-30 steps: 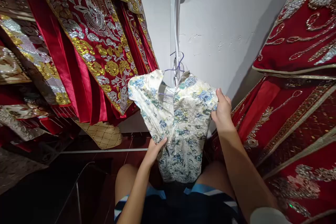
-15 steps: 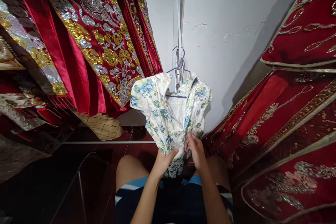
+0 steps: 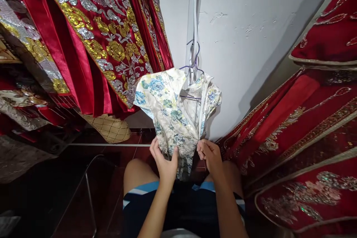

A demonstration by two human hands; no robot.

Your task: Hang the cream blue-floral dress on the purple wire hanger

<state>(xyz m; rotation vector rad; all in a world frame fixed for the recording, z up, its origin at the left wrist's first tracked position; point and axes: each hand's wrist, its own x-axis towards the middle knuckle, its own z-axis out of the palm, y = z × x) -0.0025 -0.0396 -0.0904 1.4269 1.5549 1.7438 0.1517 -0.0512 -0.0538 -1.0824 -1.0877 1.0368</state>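
Note:
A white garment with blue and green flowers (image 3: 173,115) hangs by its shoulders on a thin purple hanger (image 3: 192,67), hooked on a white strap or rail at the wall. At its lower left side is my left hand (image 3: 166,158), thumb on the front and fingers at the side edge, gripping the cloth. My right hand (image 3: 209,152) pinches the garment's right edge at waist height, its fingers closed. The lower end of the garment hangs between my knees.
Red embroidered garments with gold and silver hang at the left (image 3: 111,44). More red beaded garments (image 3: 295,119) fill the right side. Behind is a white wall (image 3: 237,44). A thin metal frame (image 3: 89,193) stands on the dark red floor at the lower left.
My left hand has moved left and up to the garment's side edge. My right hand has shifted slightly right, and the garment has turned, its right part narrower in view.

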